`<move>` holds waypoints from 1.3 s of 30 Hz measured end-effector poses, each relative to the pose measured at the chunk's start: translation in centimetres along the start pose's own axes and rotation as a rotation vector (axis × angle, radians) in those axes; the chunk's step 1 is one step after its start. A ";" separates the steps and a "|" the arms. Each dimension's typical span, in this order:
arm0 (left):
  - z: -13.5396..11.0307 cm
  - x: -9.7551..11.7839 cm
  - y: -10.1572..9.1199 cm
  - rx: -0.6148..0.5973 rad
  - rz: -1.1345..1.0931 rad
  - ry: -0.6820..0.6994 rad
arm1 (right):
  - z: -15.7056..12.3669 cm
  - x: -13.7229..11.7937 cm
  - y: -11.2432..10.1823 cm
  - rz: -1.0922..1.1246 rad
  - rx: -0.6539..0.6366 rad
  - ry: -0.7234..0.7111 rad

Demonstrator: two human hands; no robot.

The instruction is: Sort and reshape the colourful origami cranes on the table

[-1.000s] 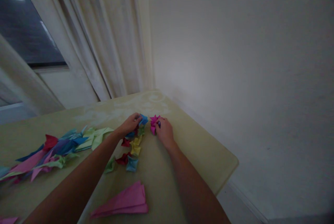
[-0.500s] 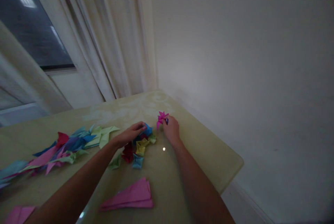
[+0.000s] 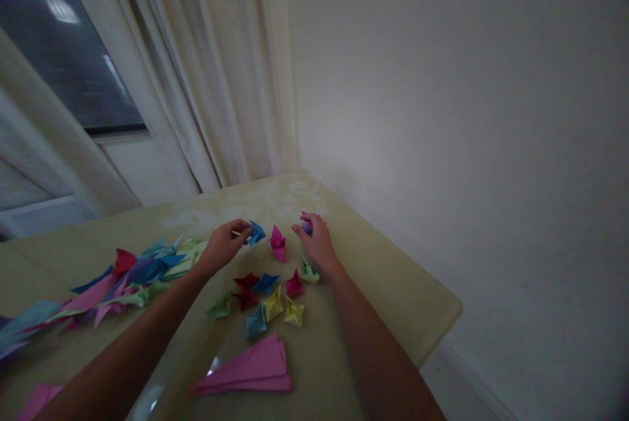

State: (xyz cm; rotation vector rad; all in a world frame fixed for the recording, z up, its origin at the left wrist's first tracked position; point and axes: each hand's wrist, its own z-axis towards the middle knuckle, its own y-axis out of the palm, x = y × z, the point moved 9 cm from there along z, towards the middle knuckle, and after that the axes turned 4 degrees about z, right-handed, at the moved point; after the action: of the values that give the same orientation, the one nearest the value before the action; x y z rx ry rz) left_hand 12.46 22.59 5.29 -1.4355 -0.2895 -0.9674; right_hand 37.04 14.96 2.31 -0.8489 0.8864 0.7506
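My left hand [image 3: 227, 244] pinches a blue folded-paper piece [image 3: 256, 233] at its fingertips, just above the table. A magenta folded-paper piece [image 3: 278, 243] stands between my two hands. To its right, the fingers of my right hand [image 3: 318, 243] are curled round a small purple folded-paper piece [image 3: 307, 228]. Magenta paper tips [image 3: 314, 217] show behind those fingers, mostly hidden. Nearer me lie several small folded pieces, among them a yellow one [image 3: 273, 304], a dark red one [image 3: 246, 300], a light blue one [image 3: 255, 323] and a green one [image 3: 309, 272].
A heap of larger coloured paper foldings [image 3: 132, 277] covers the table's left side. A pink folded paper stack [image 3: 250, 368] lies near the front, another pink piece [image 3: 39, 401] at lower left. The table [image 3: 393, 283] ends at a wall on the right; curtains [image 3: 226, 67] hang behind.
The small pieces that were bunched under my left hand now lie spread apart. My left hand has moved left with a blue piece. A magenta piece now stands between my hands.
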 end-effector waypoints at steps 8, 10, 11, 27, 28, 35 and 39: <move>-1.0 -0.4 0.3 -0.022 0.194 0.019 | 0.4 -0.2 -2.3 -0.157 0.149 -0.075; -1.9 0.2 0.0 -0.021 0.219 0.039 | 0.5 0.5 -2.8 -0.294 0.161 -0.018; -2.4 0.5 -0.3 -0.020 0.249 0.058 | 0.5 1.0 -2.8 -0.351 0.136 0.019; -6.2 -9.3 -8.5 -0.149 0.739 -0.099 | 0.0 0.6 1.1 -0.417 -0.220 -0.036; -6.2 -8.9 -7.9 -0.141 0.751 -0.099 | 0.0 0.4 1.4 -0.399 -0.242 -0.049; -6.6 -4.9 -5.9 -0.125 0.921 -0.041 | -1.0 -1.3 3.5 -0.272 -0.392 -0.139; -6.5 -3.5 -6.9 -0.043 0.946 -0.029 | -0.7 -1.0 2.9 -0.150 -0.331 -0.110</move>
State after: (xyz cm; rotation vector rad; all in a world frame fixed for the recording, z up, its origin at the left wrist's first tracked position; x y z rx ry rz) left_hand 3.07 18.99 6.54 -1.3927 0.3797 -0.1750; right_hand 33.95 15.48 2.05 -1.1412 0.6005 0.8164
